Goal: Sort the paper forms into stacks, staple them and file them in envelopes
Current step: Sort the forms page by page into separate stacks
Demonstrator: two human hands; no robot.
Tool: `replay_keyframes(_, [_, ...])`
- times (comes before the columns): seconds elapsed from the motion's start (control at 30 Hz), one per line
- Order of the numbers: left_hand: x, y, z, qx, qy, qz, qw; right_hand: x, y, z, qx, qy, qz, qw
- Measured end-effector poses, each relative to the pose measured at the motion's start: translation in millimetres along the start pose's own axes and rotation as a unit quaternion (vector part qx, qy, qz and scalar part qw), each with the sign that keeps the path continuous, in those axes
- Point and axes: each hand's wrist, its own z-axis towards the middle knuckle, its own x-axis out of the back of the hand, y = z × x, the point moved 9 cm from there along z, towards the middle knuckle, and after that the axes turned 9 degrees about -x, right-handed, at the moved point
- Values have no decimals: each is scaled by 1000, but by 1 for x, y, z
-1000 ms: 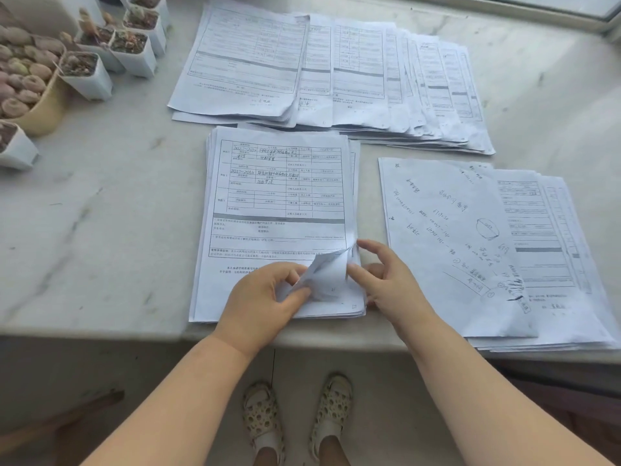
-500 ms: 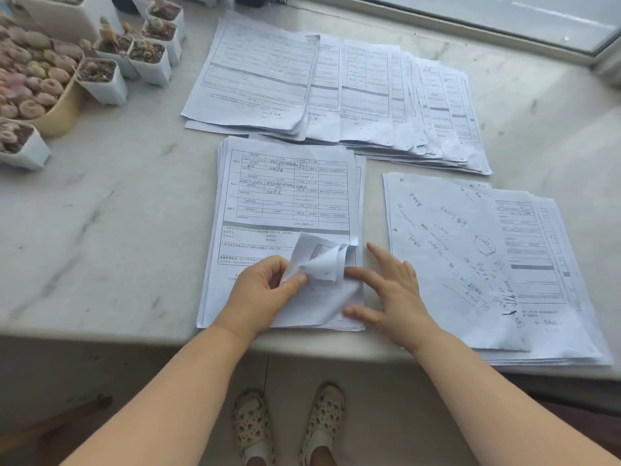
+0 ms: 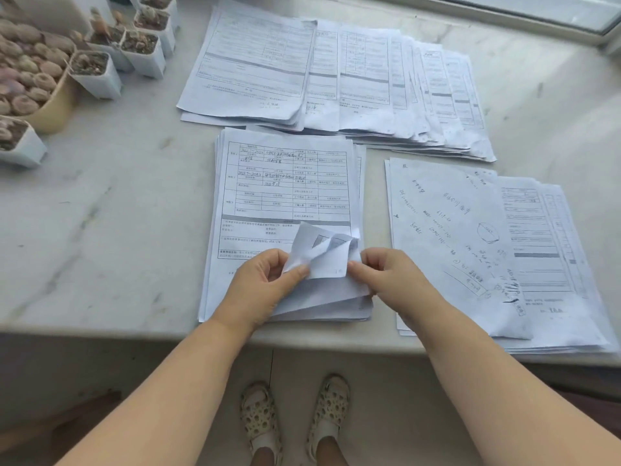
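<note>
A stack of printed forms lies at the middle of the marble ledge near its front edge. The lower right corners of its top sheets are lifted and curled back. My left hand pinches those corners from the left. My right hand pinches them from the right, thumb and forefinger on the paper edge. A fanned row of forms lies behind. To the right sits another pile topped by a sheet with handwriting.
Small white pots of succulents and a yellow bowl of stone-like plants crowd the back left corner. A window frame runs along the back right. The ledge's front edge is just below my wrists; my feet show on the floor.
My right hand moved from resting spread on the stack to pinching the lifted corners. The corners are curled higher, and my left hand shifted slightly right on them.
</note>
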Motion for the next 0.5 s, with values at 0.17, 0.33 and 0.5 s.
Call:
replay_keyframes(0.17, [-3, -1, -3, 30, 6, -28, 999, -13, 29, 1, -207, -66, 211, 953])
replay_keyframes(0.33, [-16, 12, -13, -35, -92, 186, 978, -18, 16, -1, -150, 13, 15, 988])
replay_keyframes(0.5, [6, 94, -16, -209, 28, 208, 955, 15, -34, -21, -44, 67, -46, 996])
